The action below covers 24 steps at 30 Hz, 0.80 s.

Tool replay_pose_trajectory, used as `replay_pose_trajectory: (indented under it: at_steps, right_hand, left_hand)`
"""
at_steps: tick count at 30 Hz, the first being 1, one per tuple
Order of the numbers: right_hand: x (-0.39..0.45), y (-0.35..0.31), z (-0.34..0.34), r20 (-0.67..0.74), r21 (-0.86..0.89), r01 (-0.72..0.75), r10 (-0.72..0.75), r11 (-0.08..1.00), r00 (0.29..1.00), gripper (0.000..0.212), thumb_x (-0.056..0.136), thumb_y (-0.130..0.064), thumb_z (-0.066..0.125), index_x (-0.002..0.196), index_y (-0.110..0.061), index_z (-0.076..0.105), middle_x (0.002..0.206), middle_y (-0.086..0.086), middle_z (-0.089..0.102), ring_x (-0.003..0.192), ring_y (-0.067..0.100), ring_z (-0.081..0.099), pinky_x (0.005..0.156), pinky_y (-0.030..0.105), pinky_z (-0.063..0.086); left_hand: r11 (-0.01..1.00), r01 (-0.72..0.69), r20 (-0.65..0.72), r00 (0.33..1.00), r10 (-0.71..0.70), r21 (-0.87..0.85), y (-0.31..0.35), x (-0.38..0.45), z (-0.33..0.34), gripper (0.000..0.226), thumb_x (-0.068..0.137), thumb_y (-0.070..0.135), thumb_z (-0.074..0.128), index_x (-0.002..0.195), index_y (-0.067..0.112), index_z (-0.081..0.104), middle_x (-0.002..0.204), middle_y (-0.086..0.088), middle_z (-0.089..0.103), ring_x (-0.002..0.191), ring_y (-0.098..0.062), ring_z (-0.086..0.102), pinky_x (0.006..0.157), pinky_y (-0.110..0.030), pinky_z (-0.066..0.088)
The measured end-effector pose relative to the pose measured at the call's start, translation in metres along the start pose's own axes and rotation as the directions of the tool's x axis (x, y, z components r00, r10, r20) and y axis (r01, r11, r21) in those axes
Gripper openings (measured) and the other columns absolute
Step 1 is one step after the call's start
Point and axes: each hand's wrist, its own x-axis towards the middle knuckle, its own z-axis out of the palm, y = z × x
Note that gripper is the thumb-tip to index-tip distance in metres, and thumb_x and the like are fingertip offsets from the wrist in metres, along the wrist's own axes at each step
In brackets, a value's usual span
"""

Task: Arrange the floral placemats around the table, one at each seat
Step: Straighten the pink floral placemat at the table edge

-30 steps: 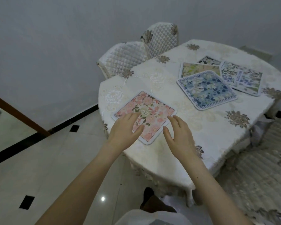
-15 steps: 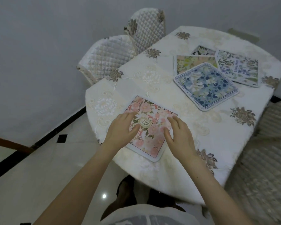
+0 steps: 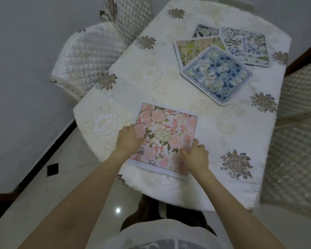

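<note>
Fig.: head view, one mat being set at the near seat. Pink floral placemat (image 3: 166,137) lies flat on the counter (image 3: 214,126), near edge close to the counter's rim, roughly square to the person. Left hand (image 3: 128,139) rests on the mat's left side, grip not closed on anything, fingers flat & pressing. Right hand (image 3: 196,155) at the lower-right corner, fingers curled; cannot tell whether they pinch the edge or only push on it.

Other mats: blue floral placemat (image 3: 216,75) w/ yellow-green placemat (image 3: 192,49) partly under it, a pale blue-print placemat (image 3: 246,45) & a dark-edged placemat (image 3: 206,30) farther back, all bunched at the far right, not yet at seats.

Risks (judgement): embroidered tablecloth (image 3: 104,123) looks loose, so sliding the mat w/ flat pressure may drag & ruck the cloth, shifting the far stack. Mat sits near the rim; a pull toward the body could leave it overhanging. Uneven push from the two hands would skew it vs. the seat.
</note>
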Motion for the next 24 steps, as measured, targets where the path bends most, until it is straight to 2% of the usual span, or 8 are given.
replay_pose_trajectory:
  at_steps: [4,8,10,13,15,17,21,24]
  right_hand:
    - [-0.002,-0.005,0.019,-0.029,-0.091,-0.07,0.068,0.993,0.997,0.066,0.087,-0.046,0.056,0.131,-0.002,0.032,0.119,0.022,0.045,0.107,0.041,0.045,0.082,0.045,0.044]
    - [0.002,0.001,0.027,-0.082,-0.085,-0.06,0.053,0.995,0.995,0.053,0.087,-0.021,0.059,0.127,0.003,0.035,0.117,0.025,0.045,0.104,0.037,0.046,0.076,0.035,0.032]
    - [0.007,0.007,0.026,-0.086,0.023,-0.104,0.105,0.994,0.991,0.043,0.085,-0.012,0.056,0.122,0.004,0.038,0.116,0.026,0.047,0.1,0.039,0.049,0.076,0.037,0.034]
    - [0.014,0.015,0.017,-0.055,0.226,-0.165,0.182,0.96,0.982,0.028,0.088,-0.009,0.054,0.112,0.003,0.046,0.105,0.024,0.059,0.085,0.035,0.057,0.072,0.039,0.046]
    - [0.019,0.017,0.01,-0.039,0.276,-0.149,0.166,0.95,0.985,0.027,0.087,-0.004,0.054,0.112,0.002,0.047,0.097,0.021,0.062,0.076,0.032,0.058,0.064,0.037,0.046]
    - [0.026,0.016,-0.001,-0.045,0.295,-0.098,0.117,0.95,0.992,0.033,0.085,0.001,0.051,0.117,0.002,0.045,0.091,0.018,0.058,0.073,0.031,0.056,0.059,0.035,0.044]
    - [0.054,0.013,-0.024,-0.098,0.174,0.035,-0.019,0.984,0.995,0.037,0.084,0.007,0.044,0.121,0.002,0.046,0.101,0.026,0.058,0.081,0.036,0.056,0.061,0.034,0.038]
    - [0.07,0.01,-0.035,-0.062,0.124,0.089,-0.081,0.988,0.995,0.035,0.082,0.006,0.048,0.117,0.003,0.048,0.104,0.027,0.058,0.086,0.039,0.058,0.061,0.036,0.04]
  left_hand:
    - [0.995,0.068,0.026,0.997,-0.071,0.076,-0.005,0.01,0.013,0.071,0.081,0.032,0.065,0.135,0.001,0.028,0.131,-0.025,0.037,0.119,-0.039,0.033,0.091,-0.044,0.04]
    - [0.99,0.112,-0.012,0.994,-0.111,0.08,-0.007,0.016,0.018,0.067,0.082,0.024,0.065,0.132,0.0,0.028,0.128,-0.027,0.036,0.117,-0.039,0.035,0.088,-0.044,0.042]
    - [0.989,0.143,0.011,0.99,-0.143,-0.03,-0.014,0.021,0.017,0.056,0.085,0.019,0.063,0.127,-0.003,0.033,0.124,-0.028,0.041,0.115,-0.04,0.041,0.086,-0.044,0.042]
    - [0.925,0.16,0.066,0.987,-0.146,-0.344,-0.023,0.02,0.013,0.035,0.089,0.009,0.055,0.117,-0.004,0.041,0.111,-0.025,0.056,0.096,-0.035,0.057,0.068,-0.033,0.042]
    - [0.889,0.183,0.059,0.983,-0.174,-0.42,-0.026,0.014,0.014,0.025,0.089,0.006,0.053,0.111,-0.002,0.044,0.108,-0.023,0.059,0.085,-0.028,0.055,0.066,-0.03,0.04]
    - [0.853,0.22,0.067,0.975,-0.214,-0.473,-0.024,0.003,0.02,0.018,0.089,0.005,0.053,0.105,0.002,0.044,0.108,-0.023,0.058,0.082,-0.025,0.053,0.066,-0.03,0.04]
    - [0.803,0.317,0.152,0.948,-0.278,-0.505,-0.016,-0.025,0.043,0.027,0.085,0.006,0.057,0.11,-0.002,0.05,0.109,-0.018,0.06,0.092,-0.03,0.058,0.07,-0.03,0.044]
    - [0.829,0.309,0.165,0.951,-0.262,-0.466,-0.014,-0.042,0.054,0.016,0.08,0.011,0.062,0.097,0.008,0.062,0.095,-0.01,0.065,0.078,-0.021,0.058,0.067,-0.028,0.045]
